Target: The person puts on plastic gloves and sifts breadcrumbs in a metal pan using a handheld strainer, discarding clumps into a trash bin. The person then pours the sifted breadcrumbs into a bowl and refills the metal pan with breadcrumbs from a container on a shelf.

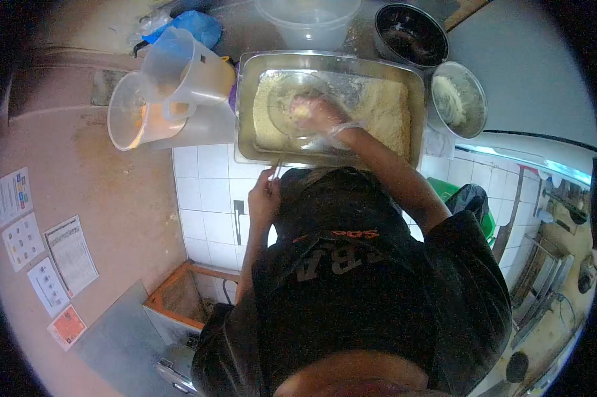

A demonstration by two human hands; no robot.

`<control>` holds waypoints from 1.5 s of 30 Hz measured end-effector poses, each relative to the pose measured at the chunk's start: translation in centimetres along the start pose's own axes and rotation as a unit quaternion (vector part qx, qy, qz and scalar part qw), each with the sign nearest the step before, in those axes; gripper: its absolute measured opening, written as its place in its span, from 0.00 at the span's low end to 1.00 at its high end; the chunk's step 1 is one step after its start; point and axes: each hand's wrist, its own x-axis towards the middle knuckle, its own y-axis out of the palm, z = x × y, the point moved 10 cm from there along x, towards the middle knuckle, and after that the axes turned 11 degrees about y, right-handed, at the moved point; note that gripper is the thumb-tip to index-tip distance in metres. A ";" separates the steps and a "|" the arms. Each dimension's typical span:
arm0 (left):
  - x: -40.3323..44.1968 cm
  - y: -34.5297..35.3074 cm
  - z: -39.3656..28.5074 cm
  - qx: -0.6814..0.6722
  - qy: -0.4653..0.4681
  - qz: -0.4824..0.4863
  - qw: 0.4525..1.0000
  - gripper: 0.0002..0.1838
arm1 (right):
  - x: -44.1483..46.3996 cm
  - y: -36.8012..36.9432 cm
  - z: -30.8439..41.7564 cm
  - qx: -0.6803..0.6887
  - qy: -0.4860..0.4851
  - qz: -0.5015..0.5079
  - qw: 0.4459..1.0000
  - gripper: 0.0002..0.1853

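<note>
A deep metal tray point(243, 126) holds pale yellow crumbs point(267, 109) on its left and a heap of tan crumbs point(390, 109) on its right. A round, shallow, see-through or shiny dish shape point(282, 119) lies in its middle. Over this dish is my right hand point(318, 114), in a clear plastic glove and blurred by motion. Its fingers are curled round a small pale yellow piece point(302, 111) whose kind is unclear. Below the tray's front edge, my left hand point(264, 195) is closed, pinching a thin, light-coloured stick-like thing point(276, 171).
Two translucent measuring jugs point(179, 63) stand left of the tray. Behind it are a clear plastic tub point(308, 26) and a black round pan point(411, 36). A bowl with whitish residue point(458, 99) sits at the right. A green bin point(444, 188) with a black bag stands below.
</note>
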 end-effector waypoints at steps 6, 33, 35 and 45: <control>0.3 -0.5 0.6 -0.037 -0.002 -0.041 0.998 0.13 | -2.1 -3.0 1.0 0.078 -0.136 -0.041 0.987 0.17; 1.7 -3.3 0.6 0.019 0.036 0.061 0.997 0.15 | -15.5 -7.2 -21.2 -0.156 0.278 -0.258 0.912 0.08; 2.5 -4.2 0.1 0.016 0.044 0.015 0.999 0.15 | -16.6 -6.8 -21.4 -0.107 0.299 -0.265 0.911 0.08; 3.0 -5.1 1.2 0.032 0.076 0.084 0.993 0.16 | -26.7 -8.7 -14.8 -0.102 0.252 -0.492 0.827 0.08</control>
